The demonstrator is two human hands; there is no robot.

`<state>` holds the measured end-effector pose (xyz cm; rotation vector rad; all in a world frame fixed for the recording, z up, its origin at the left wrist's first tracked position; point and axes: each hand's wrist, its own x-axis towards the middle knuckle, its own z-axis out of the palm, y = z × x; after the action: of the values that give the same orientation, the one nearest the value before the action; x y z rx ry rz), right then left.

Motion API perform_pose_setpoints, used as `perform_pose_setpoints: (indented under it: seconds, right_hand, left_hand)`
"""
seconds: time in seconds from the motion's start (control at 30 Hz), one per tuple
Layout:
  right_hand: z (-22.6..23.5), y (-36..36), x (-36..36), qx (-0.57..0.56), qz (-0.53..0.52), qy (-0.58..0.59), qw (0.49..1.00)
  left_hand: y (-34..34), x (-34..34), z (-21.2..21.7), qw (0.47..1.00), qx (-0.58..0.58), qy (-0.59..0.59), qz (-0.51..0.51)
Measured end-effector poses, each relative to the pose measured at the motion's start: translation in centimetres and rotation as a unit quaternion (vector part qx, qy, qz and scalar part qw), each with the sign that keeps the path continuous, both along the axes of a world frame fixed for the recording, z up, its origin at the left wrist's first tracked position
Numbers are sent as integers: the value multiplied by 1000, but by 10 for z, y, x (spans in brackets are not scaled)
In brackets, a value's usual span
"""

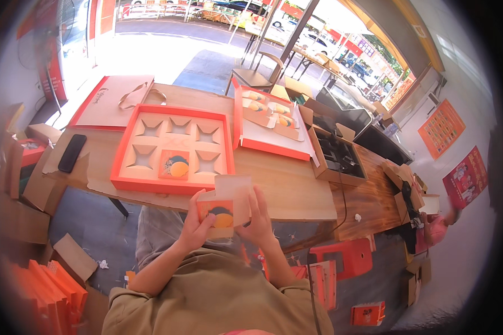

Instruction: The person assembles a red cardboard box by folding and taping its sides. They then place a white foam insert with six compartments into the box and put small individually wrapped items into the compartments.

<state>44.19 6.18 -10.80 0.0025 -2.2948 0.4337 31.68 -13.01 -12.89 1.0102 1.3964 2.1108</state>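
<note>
In front of my chest, just off the table's near edge, I hold a small carton box with an orange and dark printed front. One of its pale cardboard flaps stands up. My left hand grips the box's left side, thumb across the front. My right hand has its fingers along the right side and the raised flap. Beyond my hands lies a red gift box tray with a cream insert of six compartments. One small printed box sits in its front middle compartment; the other compartments hold nothing.
A second red box holds flat printed cartons. At the table's left lie a gift bag with ribbon handles and a black phone. A brown carton borders the right side. A red stool and orange boxes stand below.
</note>
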Motion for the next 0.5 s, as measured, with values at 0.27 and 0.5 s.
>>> perform_pose_setpoints:
  seconds: [0.27, 0.5]
  right_hand:
    - [-1, -27, -1, -328, 98, -104, 934]
    - [-22, -8, -39, -420, 188, 5, 888]
  left_hand:
    - [0, -11, -5, 999, 9, 49, 5]
    - [37, -45, 3, 960, 19, 280, 8]
